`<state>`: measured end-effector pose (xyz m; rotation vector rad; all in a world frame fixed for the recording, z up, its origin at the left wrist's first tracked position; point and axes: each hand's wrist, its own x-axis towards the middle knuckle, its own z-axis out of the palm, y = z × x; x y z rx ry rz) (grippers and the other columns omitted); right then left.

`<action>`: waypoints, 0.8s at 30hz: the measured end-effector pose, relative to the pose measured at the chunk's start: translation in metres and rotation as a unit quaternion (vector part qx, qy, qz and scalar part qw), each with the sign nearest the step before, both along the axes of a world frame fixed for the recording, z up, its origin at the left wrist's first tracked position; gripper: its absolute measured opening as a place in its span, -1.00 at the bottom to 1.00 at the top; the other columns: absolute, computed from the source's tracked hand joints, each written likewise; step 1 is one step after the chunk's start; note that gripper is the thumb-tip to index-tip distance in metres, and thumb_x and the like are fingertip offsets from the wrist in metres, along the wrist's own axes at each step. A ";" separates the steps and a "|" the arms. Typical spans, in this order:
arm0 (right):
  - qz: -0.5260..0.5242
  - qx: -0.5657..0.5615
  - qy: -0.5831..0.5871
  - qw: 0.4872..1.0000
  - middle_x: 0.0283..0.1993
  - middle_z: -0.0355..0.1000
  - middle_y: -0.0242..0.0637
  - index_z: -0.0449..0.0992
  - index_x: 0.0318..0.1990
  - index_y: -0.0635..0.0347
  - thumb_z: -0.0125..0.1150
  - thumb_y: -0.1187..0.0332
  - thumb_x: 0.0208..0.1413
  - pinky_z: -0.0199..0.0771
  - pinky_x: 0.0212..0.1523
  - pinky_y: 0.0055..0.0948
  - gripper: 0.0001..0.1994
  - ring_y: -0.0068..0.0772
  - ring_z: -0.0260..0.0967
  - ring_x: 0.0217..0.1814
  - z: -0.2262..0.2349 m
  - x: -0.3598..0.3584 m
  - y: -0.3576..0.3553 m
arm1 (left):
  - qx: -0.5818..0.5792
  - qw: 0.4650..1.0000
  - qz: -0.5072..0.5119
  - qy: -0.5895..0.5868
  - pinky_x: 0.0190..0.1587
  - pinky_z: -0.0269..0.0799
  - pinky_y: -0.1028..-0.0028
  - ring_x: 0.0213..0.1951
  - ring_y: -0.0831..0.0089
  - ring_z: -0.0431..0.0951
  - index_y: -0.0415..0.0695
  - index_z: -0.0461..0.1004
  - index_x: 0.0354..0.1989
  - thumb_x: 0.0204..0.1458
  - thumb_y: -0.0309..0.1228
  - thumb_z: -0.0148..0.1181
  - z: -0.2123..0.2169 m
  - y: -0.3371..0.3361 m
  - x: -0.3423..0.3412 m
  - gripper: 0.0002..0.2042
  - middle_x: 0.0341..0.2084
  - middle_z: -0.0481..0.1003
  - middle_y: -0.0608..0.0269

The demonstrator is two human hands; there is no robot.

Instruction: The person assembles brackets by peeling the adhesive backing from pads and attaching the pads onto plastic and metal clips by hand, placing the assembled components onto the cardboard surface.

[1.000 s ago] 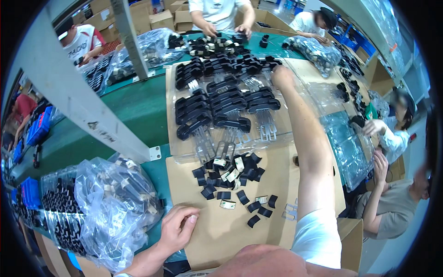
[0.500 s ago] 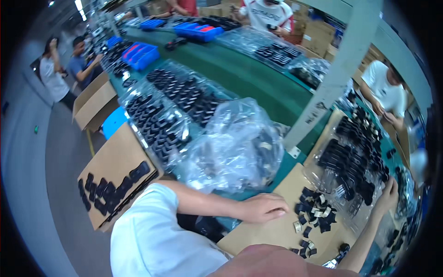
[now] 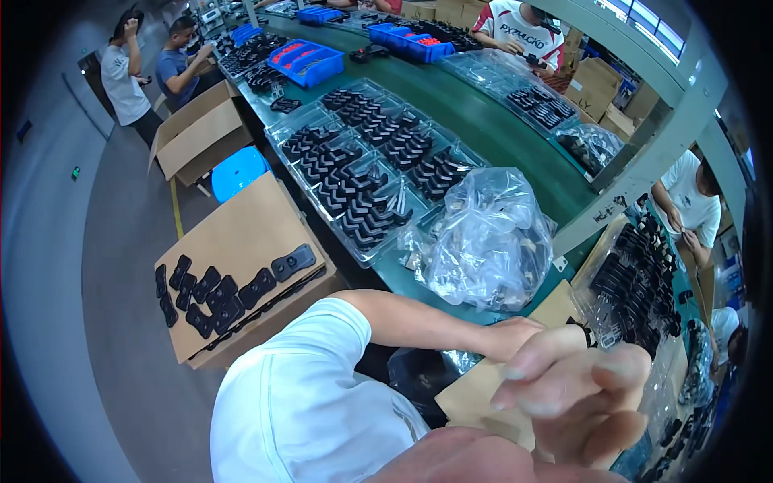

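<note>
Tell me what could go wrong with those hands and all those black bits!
The right hand hides part of the left hand from the camera, so the two might bump if they are close. The puffy plastic bag sits near the left forearm, so the arm could nudge it. And some black parts lie near the edge of the cardboard, so a knock might tip them off.

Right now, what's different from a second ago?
The view has swung left. The right hand has left the rows of black parts and come up close to the camera; whether it holds anything is unclear. The left hand is now partly hidden behind it, still by the brown board. The clear plastic bag still sits on the green bench.
</note>
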<state>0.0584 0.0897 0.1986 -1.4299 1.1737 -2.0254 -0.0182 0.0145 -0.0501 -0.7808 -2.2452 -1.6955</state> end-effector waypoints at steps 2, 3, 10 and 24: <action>0.003 -0.025 0.008 1.000 -0.21 0.61 -0.23 0.27 0.33 0.07 -0.12 0.04 0.44 0.54 -0.05 -0.28 -0.54 -0.20 0.47 0.04 0.004 0.010 -0.004 | -0.026 1.000 -0.006 0.002 -0.08 0.47 0.26 -0.19 0.17 0.56 -0.14 0.55 -0.14 0.23 -0.46 0.11 0.006 0.005 0.001 -0.88 -0.23 0.60 0.22; 0.003 -0.037 0.012 0.999 -0.21 0.61 -0.21 0.27 0.33 0.09 -0.04 0.15 0.40 0.55 -0.03 -0.29 -0.56 -0.19 0.48 0.04 0.006 0.015 -0.007 | -0.029 0.999 -0.009 -0.015 -0.06 0.46 0.26 -0.18 0.18 0.56 -0.13 0.54 -0.14 0.23 -0.46 0.11 0.008 0.008 0.002 -0.88 -0.23 0.60 0.23; 0.056 -0.064 0.046 0.995 -0.19 0.62 -0.16 0.28 0.33 0.18 0.28 0.51 0.25 0.56 0.08 -0.29 -0.48 -0.17 0.50 0.03 0.027 0.013 -0.031 | -0.019 1.000 0.008 -0.019 -0.04 0.46 0.26 -0.16 0.20 0.56 -0.13 0.51 -0.12 0.24 -0.45 0.09 0.003 -0.002 0.003 -0.88 -0.22 0.60 0.22; 0.016 -0.050 0.044 0.998 -0.22 0.51 -0.38 0.32 0.29 0.08 0.16 0.14 0.41 0.40 -0.12 -0.46 -0.59 -0.44 0.39 -0.12 -0.005 -0.032 -0.014 | 0.015 1.000 0.011 0.022 -0.10 0.45 0.19 -0.21 0.10 0.54 -0.16 0.50 -0.24 0.17 -0.42 0.12 0.005 0.003 0.004 -0.90 -0.32 0.58 0.15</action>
